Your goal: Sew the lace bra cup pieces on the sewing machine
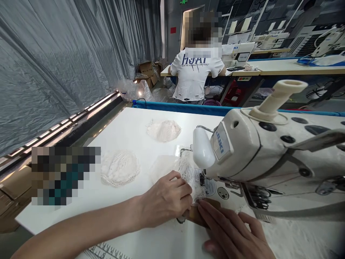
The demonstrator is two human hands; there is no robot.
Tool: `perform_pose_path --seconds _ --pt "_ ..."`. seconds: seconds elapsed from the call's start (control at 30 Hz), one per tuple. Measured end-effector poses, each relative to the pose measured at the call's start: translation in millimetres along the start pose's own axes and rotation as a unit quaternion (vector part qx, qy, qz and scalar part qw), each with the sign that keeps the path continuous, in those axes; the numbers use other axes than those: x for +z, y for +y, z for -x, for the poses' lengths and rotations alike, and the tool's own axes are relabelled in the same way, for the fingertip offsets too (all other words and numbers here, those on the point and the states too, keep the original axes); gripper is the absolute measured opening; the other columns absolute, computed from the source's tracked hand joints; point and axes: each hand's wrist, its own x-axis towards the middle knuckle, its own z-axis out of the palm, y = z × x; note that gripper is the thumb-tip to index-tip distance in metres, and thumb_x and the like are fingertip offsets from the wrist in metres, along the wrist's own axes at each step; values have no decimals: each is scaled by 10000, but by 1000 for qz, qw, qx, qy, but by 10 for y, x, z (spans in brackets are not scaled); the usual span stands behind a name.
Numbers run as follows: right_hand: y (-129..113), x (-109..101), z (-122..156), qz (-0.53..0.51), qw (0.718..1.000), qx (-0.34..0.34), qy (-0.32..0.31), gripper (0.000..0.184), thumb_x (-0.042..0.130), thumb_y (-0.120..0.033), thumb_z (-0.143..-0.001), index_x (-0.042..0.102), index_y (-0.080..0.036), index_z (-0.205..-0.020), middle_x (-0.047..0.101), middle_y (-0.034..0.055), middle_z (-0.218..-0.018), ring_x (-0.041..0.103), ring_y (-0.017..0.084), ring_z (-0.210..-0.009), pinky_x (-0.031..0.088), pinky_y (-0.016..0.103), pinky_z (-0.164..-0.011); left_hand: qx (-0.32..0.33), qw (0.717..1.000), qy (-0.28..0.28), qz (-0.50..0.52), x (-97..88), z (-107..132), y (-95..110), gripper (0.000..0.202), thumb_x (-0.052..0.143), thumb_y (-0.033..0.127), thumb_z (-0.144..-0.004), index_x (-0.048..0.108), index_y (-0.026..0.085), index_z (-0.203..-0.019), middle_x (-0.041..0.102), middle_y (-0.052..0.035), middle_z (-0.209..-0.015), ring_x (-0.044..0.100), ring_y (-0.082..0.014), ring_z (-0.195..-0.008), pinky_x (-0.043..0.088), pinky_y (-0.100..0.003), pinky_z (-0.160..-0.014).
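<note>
My left hand [165,199] is closed, its fingers pinching the near edge of a sheer white lace piece [185,167]. This lace runs up to the needle area of a white sewing machine [237,140], beside the presser foot [202,179]. Flat and stretched out, the fingers of my right hand [231,230] rest with their tips at the lace's near right edge. Beneath both hands shows a brown flat piece [197,217]; what it is, I cannot tell. To the left lies a round lace-edged piece [120,167], and farther back another pale lace piece [164,130].
More white lace [293,232] lies at the right under the machine arm. A printed ruler scale [105,251] marks the white table's [81,219] front edge. Beyond the blue edging [175,107], a person in a white shirt [192,75] sits at another sewing table.
</note>
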Motion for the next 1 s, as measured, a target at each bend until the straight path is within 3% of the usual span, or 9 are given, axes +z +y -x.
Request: perform_pose_path --seconds 0.2,0.4,0.5,0.67,0.8,1.0 --pt "9 44 4 -6 1000 6 7 416 420 -423 -946 560 -147 -1224 668 55 -1126 604 176 -929 389 294 -718 13 999 35 -11 -62 -31 -42 256 454 38 -881 568 127 -669 628 -38 -789 567 -125 -789 430 -291 -800" --pt "29 32 -21 17 1000 -10 3 396 384 -412 -961 623 -143 -1128 672 42 -1120 605 180 -911 376 302 -723 34 999 -2 -20 0 -12 -60 276 443 25 -885 537 132 -649 614 -24 -774 569 -123 -815 420 -279 -804" --pt "22 19 -34 19 1000 -10 6 378 386 -409 -961 620 -167 -1133 677 39 -1111 607 185 -916 375 314 -743 29 999 -20 -11 13 9 -49 232 450 87 -908 533 137 -696 594 -24 -747 563 -129 -798 408 -292 -815" --pt "9 -10 -52 20 1000 -20 7 385 363 -379 -975 630 -139 -1111 681 61 -1098 597 192 -961 371 319 -752 22 999 -24 -4 9 18 -43 107 468 166 -924 557 113 -949 586 -29 -780 556 -139 -778 392 -320 -822" --pt "4 -2 -37 28 999 -27 -5 388 359 -360 -979 619 -116 -1131 665 67 -1131 599 187 -936 363 322 -725 21 1000 -15 -4 6 -2 -35 141 465 178 -928 576 103 -883 592 -40 -788 552 -143 -777 400 -322 -800" --pt "-59 48 48 0 998 49 -46 447 312 -433 -980 579 -144 -1190 632 95 -1175 599 201 -926 366 339 -722 19 1000 1 -1 12 -15 -13 87 529 168 -896 577 121 -841 610 -49 -909 550 -136 -792 407 -317 -774"
